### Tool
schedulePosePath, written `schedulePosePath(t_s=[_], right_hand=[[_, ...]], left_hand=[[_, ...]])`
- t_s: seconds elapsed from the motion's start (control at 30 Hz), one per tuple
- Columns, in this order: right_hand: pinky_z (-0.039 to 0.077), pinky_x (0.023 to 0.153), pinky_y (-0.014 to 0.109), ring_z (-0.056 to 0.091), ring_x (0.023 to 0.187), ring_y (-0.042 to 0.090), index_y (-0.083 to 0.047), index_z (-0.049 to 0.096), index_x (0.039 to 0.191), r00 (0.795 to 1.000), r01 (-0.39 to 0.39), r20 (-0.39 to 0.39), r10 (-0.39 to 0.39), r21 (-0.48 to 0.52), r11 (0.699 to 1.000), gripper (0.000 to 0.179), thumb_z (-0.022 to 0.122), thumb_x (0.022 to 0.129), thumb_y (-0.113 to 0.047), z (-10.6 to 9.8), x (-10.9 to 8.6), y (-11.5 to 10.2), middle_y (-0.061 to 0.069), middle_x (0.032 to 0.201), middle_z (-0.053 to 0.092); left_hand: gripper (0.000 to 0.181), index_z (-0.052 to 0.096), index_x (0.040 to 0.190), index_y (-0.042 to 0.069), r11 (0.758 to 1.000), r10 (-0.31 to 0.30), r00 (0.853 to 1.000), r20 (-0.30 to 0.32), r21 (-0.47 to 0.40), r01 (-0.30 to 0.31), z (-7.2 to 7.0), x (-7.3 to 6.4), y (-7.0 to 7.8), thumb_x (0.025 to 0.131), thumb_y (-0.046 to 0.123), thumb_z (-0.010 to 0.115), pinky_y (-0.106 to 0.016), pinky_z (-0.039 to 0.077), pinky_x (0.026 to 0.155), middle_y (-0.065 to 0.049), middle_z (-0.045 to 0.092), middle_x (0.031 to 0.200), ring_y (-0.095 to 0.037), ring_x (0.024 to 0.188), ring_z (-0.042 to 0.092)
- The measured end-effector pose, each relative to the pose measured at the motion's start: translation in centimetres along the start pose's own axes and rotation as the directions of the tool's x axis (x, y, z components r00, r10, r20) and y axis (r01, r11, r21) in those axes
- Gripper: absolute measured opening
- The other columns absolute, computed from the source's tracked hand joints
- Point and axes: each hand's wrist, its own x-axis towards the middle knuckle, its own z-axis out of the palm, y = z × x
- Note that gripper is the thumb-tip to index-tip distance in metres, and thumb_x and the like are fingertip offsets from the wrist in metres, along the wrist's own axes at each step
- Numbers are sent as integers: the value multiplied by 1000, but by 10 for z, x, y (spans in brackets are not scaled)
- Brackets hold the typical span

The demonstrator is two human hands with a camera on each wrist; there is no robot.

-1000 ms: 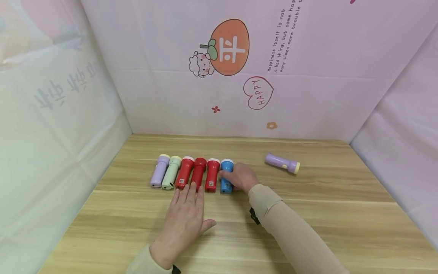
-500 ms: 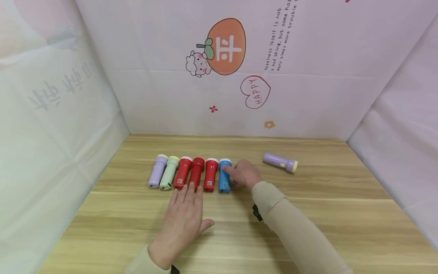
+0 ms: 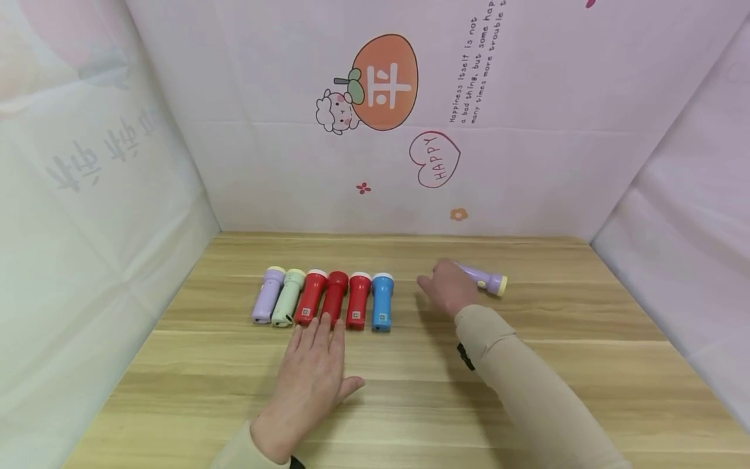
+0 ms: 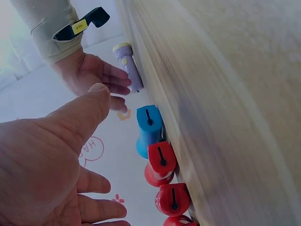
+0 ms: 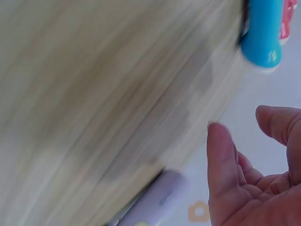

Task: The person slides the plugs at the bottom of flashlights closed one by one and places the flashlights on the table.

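Observation:
A row of flashlights lies side by side in the head view: a purple one (image 3: 267,298), a pale green one (image 3: 288,299), several red ones (image 3: 359,301) and a blue one (image 3: 383,302) at the right end. My left hand (image 3: 312,371) lies with straight fingers, tips at the tail ends of the red flashlights. My right hand (image 3: 451,288), holding nothing, hovers between the blue flashlight and a separate purple flashlight (image 3: 495,284), partly covering the latter. Its fingers (image 5: 221,160) are loosely bent, thumb apart, in the right wrist view.
The wooden tabletop (image 3: 410,404) carries everything. White printed cloth (image 3: 281,169) stands behind it, with cloth walls on the left (image 3: 105,247) and right (image 3: 691,260). A black strap (image 4: 82,26) circles the right wrist.
My right hand has left the blue flashlight and moved right toward the separate purple one. The blue flashlight stays in the row. My left hand keeps its place.

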Motion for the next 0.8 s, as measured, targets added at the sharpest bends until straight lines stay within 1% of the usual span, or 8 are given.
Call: schedulePosePath(t_s=[0.1,0.17,0.27,0.37,0.43,0.53,0.67,0.8], right_hand=[[55,64,41,61,77,27,2,60,109,999,-6,-43,3,-70,998,38,56,102,-35,-3,3,11,18,97,67],[48,55,37,57,68,25,-1,56,100,998,-10,-70,2,-107,994,29,57,101,-31,-5,6,18,14,82,62],[46,49,36,55,63,24,-3,55,96,993,-19,-116,0,-160,987,23,57,102,-25,-8,8,27,12,75,59],[48,48,39,58,65,28,-1,57,95,988,-29,-155,1,-181,983,23,53,104,-22,-10,8,35,16,77,61],[51,52,44,61,71,34,-1,59,96,983,-34,-183,-4,-203,979,21,52,104,-19,-11,8,40,20,82,63],[54,61,52,64,81,42,1,59,99,974,-9,-219,-54,-279,960,14,57,100,-12,-11,8,47,26,89,65],[54,66,55,63,82,44,2,57,98,966,15,-237,-107,-358,934,8,58,94,-5,-10,10,55,29,91,66],[53,69,58,63,85,47,3,55,101,966,14,-234,-109,-375,927,9,56,95,-4,-9,11,61,31,94,66]], left_hand=[[101,43,157,0,1000,2,1000,-5,2,-2,0,0,0,87,68,71,-62,31,123,-26,41,161,-47,147,42],[101,43,157,0,1000,1,1000,-5,2,-1,0,0,-1,87,69,71,-62,30,123,-26,41,162,-47,148,42],[101,42,157,0,1000,0,1000,-2,-5,0,0,-1,-1,88,69,70,-62,30,123,-26,40,162,-47,148,41],[101,42,157,0,1000,1,1000,-2,-8,-1,1,-1,-2,88,69,70,-63,30,123,-26,40,162,-47,149,40],[101,42,157,0,1000,2,1000,-5,-6,-2,1,-1,-2,88,69,70,-63,30,123,-26,40,162,-47,149,40],[101,42,157,0,1000,3,1000,-9,-4,-3,1,-1,-2,88,69,70,-63,30,123,-25,40,162,-47,148,41],[101,43,156,0,1000,4,1000,-14,-5,-4,1,-2,-2,88,69,70,-63,31,122,-26,40,162,-47,148,41],[101,43,156,0,1000,6,1000,-18,-3,-6,1,-3,-2,89,69,69,-63,31,122,-26,40,162,-47,148,41]])
